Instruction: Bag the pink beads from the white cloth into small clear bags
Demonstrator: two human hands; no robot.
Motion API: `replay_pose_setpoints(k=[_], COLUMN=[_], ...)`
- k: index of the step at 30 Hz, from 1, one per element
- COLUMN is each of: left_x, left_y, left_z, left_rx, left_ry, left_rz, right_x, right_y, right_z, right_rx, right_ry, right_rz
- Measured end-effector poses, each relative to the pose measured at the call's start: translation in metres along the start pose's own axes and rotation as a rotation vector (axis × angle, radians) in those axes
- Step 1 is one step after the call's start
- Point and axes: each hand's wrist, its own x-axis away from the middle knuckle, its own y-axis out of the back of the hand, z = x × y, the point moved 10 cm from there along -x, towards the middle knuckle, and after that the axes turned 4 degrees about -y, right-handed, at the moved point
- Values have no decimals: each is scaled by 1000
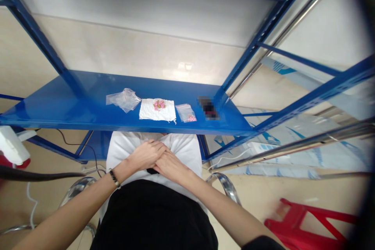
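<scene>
Both hands rest together on the lap, over white trousers [123, 146] and below the front edge of the blue shelf. My left hand [148, 154], with a beaded bracelet [114, 179] at its wrist, lays its extended fingers across my right hand [170, 164]. The right fingers are mostly hidden beneath it. No object shows in either hand. On the shelf beyond them, a small pile of pink and brownish beads [159, 104] sits on a white cloth or tissue [146, 113]. Right of it lies a clear zip bag [184, 111] with a few pink pieces inside.
Crumpled clear plastic bags [125, 100] lie on the left of the blue shelf [73, 111]. A dark pixelated object [208, 108] lies at the right. Blue metal uprights [243, 62] frame both sides. A red stool [304, 222] stands at the lower right.
</scene>
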Motion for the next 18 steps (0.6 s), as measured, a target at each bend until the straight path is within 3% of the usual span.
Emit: replay_pose_setpoints(k=[18], left_x=[-1], left_y=[-3], left_z=[4], left_rx=[47], left_ry=[-3], left_rz=[-16], right_x=[0], right_y=[-1], right_z=[-4], right_rx=[-67], right_ry=[-38], right_rz=[20])
